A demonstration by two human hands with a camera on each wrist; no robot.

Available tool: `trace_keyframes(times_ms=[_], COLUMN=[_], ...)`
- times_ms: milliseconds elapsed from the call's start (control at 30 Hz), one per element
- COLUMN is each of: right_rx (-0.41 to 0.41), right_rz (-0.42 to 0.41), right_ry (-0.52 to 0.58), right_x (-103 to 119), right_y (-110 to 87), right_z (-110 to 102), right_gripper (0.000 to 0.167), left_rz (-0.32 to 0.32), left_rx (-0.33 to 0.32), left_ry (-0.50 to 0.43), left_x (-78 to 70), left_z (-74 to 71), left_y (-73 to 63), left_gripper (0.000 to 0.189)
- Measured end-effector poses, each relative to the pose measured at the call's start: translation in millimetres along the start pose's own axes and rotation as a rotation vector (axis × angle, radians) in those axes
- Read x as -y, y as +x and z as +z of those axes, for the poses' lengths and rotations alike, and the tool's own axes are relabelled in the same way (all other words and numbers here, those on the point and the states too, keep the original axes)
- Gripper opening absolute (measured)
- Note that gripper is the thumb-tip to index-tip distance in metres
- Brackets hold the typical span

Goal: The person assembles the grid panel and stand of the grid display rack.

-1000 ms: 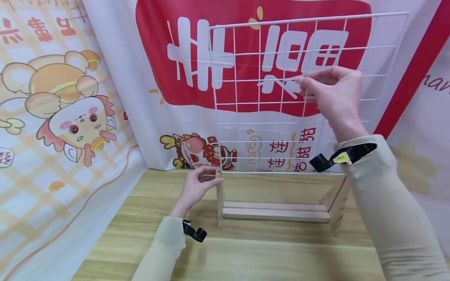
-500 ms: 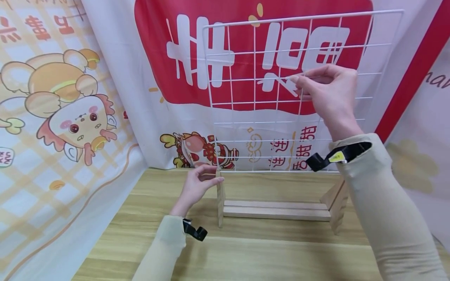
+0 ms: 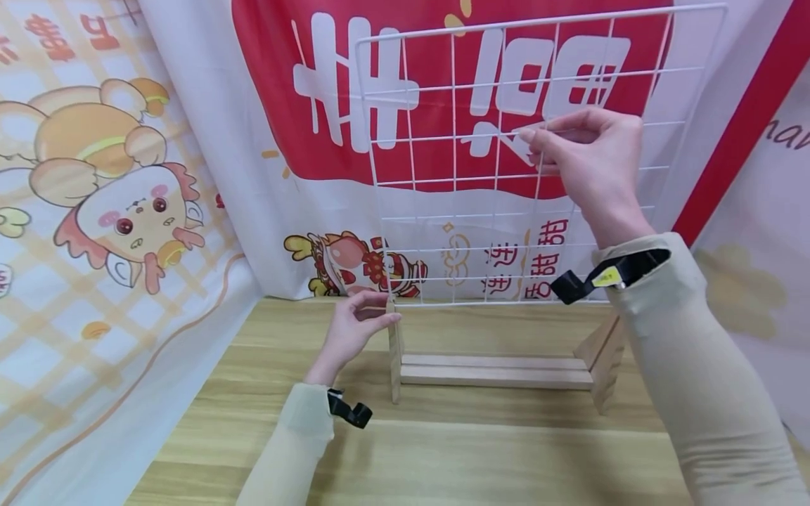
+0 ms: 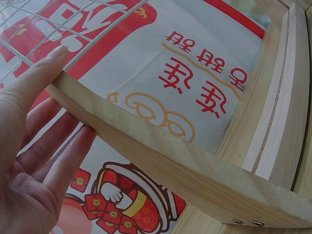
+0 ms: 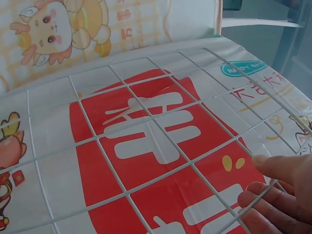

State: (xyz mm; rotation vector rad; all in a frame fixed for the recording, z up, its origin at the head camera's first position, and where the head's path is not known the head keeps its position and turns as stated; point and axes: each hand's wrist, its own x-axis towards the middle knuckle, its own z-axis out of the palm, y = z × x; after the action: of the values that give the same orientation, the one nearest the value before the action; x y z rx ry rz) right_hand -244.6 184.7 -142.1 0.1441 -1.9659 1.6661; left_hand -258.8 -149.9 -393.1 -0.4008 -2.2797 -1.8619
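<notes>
A white wire grid panel (image 3: 453,87) stands tall in the head view, its lower edge close to the tops of a wooden stand's uprights. My right hand (image 3: 601,165) pinches the panel's wires right of its middle; in the right wrist view, thumb and fingers of the hand (image 5: 280,192) meet around wires of the grid (image 5: 192,163). My left hand (image 3: 346,334) holds the top of the left upright (image 3: 394,355). In the left wrist view, thumb and fingertips lie on opposite sides of that wooden upright (image 4: 170,146), beside the panel's corner. A wooden crossbar (image 3: 496,378) joins both uprights.
The stand rests on a wood-grain tabletop (image 3: 493,457). A printed cloth backdrop (image 3: 329,211) with a red patch hangs close behind the panel. On the left hangs another printed cloth (image 3: 126,295). The right upright (image 3: 606,369) stands near my right forearm.
The panel's top has tilted a little to the left, with my right hand still gripping it. My left hand keeps its hold on the upright. The head view has shifted slightly.
</notes>
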Motion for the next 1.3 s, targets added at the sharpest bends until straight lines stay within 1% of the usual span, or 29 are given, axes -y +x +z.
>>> trace_keyframes(times_ms=[100, 233, 533, 867, 1100, 1300], right_rx=[-0.001, 0.0, -0.007, -0.018, -0.022, -0.031], right_rz=[-0.008, -0.017, -0.003, 0.014, 0.053, 0.056], right_ry=[0.011, 0.01, -0.003, -0.018, -0.013, -0.006], right_x=[1.9, 3.1, 2.1, -5.1, -9.5, -13.7], right_y=[0.3, -0.2, -1.1, -1.6, -5.2, -8.6], right_z=[0.3, 0.4, 1.3, 0.1, -2.4, -4.3], right_gripper=[0.063, 0.063, 0.06, 0.063, 0.07, 0.07], left_rz=[0.005, -0.005, -0.005, -0.008, -0.01, -0.003], left_rx=[0.0, 0.002, 0.0, -0.001, 0.006, 0.004], left_ry=[0.002, 0.003, 0.005, 0.006, 0.002, -0.001], left_x=[-1.5, -2.6, -2.5, -1.5, -0.1, 0.3], left_z=[-0.7, -1.3, -2.0, -1.7, -0.7, -0.3], left_y=[1.2, 1.7, 1.0, 1.0, 0.7, 0.6], left_gripper=[0.041, 0.041, 0.046, 0.042, 0.042, 0.041])
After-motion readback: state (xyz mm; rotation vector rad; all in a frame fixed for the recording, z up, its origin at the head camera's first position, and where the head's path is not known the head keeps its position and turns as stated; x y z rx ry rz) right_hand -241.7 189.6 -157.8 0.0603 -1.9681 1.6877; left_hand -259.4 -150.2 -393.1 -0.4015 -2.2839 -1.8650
